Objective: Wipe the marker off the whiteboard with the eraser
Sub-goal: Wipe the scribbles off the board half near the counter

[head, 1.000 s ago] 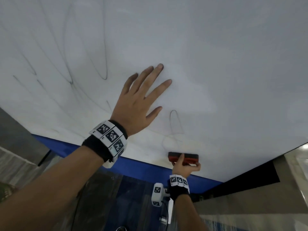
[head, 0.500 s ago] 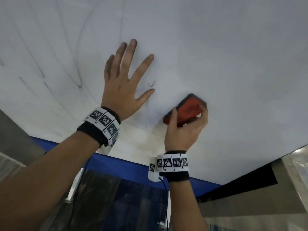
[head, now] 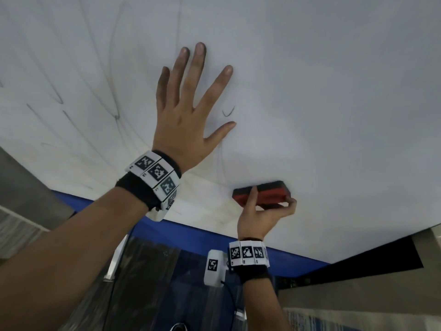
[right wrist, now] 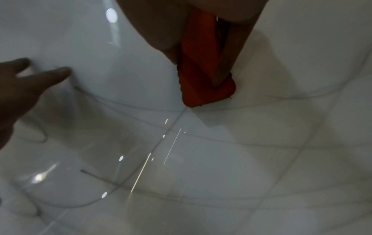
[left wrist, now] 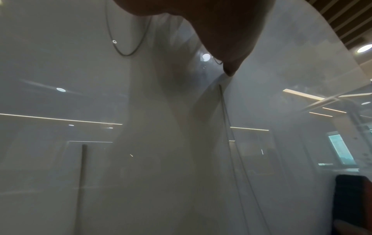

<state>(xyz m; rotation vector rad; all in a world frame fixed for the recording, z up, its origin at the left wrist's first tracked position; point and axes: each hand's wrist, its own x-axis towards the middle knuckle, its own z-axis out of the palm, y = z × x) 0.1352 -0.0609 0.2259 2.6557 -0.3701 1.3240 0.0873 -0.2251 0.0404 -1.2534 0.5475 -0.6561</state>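
Observation:
The whiteboard (head: 322,91) fills the upper head view, with thin dark marker lines (head: 114,108) at its left and a small curved mark (head: 228,112) near the middle. My left hand (head: 188,115) lies flat on the board, fingers spread. My right hand (head: 262,213) grips a red eraser (head: 265,194) with a dark felt face, pressed against the board's lower part. The right wrist view shows the eraser (right wrist: 201,66) between thumb and fingers, and the left hand (right wrist: 26,85) at the left edge. In the left wrist view the eraser (left wrist: 350,200) shows at bottom right.
A blue strip (head: 191,235) runs along the whiteboard's lower edge. Below it lie a dark floor (head: 155,283) and a grey wall part (head: 23,187) at the left. A black gap (head: 372,259) and beige surface (head: 358,295) sit at lower right.
My right hand has swept the eraser up the board and back down toward the lower edge. The loop mark beside my left hand is largely wiped away. My left hand stays flat.

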